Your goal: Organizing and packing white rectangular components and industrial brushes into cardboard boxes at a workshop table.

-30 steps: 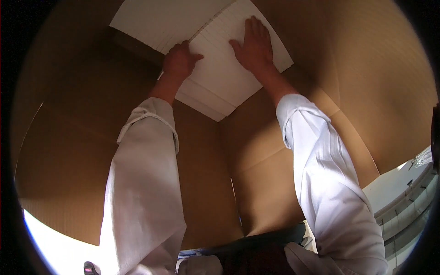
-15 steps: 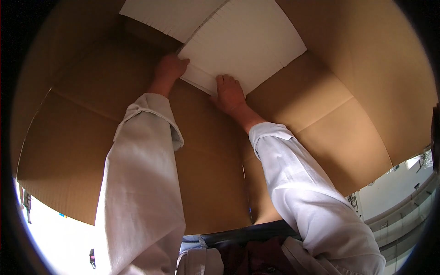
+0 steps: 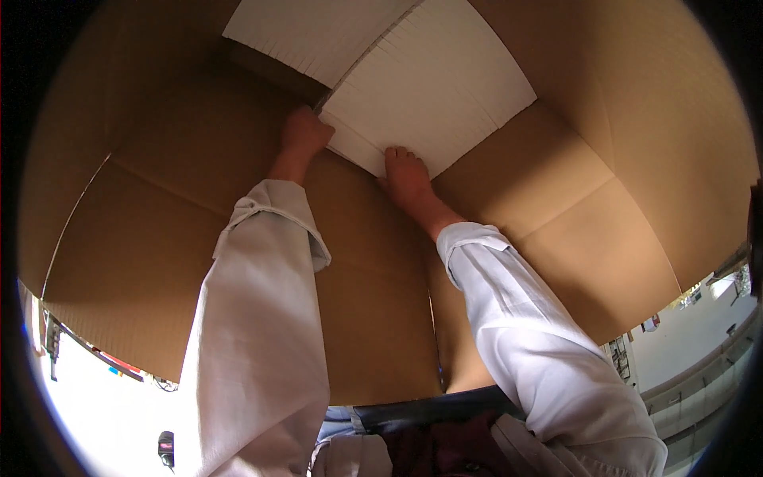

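Deep inside a large brown cardboard box (image 3: 199, 262), at upper centre of the frame, two flat white corrugated sheets (image 3: 433, 99) lying side by side. Left hand (image 3: 304, 135) curled on the near sheet's left corner; right hand (image 3: 407, 176) pressed flat at its lower edge — apart, gripping nothing fully. White sleeves (image 3: 262, 318) below.

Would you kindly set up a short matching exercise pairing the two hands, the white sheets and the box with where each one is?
Things:
1. left hand
2. right hand
3. white sheets
4. cardboard box

Places:
A. lying flat at the bottom of the box
B. at the near left corner of the sheets
C. surrounding both arms
D. fingertips at the near edge of the sheets

Pairs: 1-B, 2-D, 3-A, 4-C
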### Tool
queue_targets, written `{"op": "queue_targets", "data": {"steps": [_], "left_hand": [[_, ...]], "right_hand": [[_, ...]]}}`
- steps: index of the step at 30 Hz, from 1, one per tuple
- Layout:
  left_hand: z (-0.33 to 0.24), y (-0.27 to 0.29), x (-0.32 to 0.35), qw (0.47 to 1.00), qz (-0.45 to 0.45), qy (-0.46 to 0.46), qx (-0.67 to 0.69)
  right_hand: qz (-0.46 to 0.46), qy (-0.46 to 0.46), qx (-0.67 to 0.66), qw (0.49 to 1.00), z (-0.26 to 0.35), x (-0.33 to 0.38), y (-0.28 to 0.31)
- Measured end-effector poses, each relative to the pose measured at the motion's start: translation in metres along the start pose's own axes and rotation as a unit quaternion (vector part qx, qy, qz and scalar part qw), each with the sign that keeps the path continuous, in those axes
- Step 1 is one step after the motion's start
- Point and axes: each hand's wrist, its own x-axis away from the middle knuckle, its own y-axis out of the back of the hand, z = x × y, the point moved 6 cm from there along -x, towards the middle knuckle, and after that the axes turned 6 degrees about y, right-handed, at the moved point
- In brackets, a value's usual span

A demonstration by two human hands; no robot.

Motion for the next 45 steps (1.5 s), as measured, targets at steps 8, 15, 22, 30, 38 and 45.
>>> {"op": "queue_targets", "data": {"steps": [8,15,22,30,38,45], "left_hand": [[-0.003,0.004,0.0,0.999,-0.01,0.027,0.035],[0.002,0.003,-0.006,0.958,0.092,0.091,0.257],[-0.054,-0.012,0.033,0.874,0.136,0.026,0.465],[-0.085,0.078,0.027,0.967,-0.153,-0.133,0.154],[-0.122,0.099,-0.037,0.97,-0.139,-0.194,-0.037],[-0.139,0.037,-0.068,0.96,-0.144,-0.222,0.088]], "right_hand": [[-0.009,-0.056,-0.018,0.998,0.003,-0.006,0.002],[-0.014,-0.038,-0.104,0.994,-0.005,0.003,0.021],[-0.08,-0.073,-0.221,0.969,0.005,-0.015,0.072],[-0.157,-0.088,-0.362,0.915,0.003,-0.057,0.11],[-0.174,-0.199,-0.257,0.929,-0.086,-0.035,0.077],[-0.158,-0.166,-0.262,0.937,-0.083,-0.035,0.079]]}}
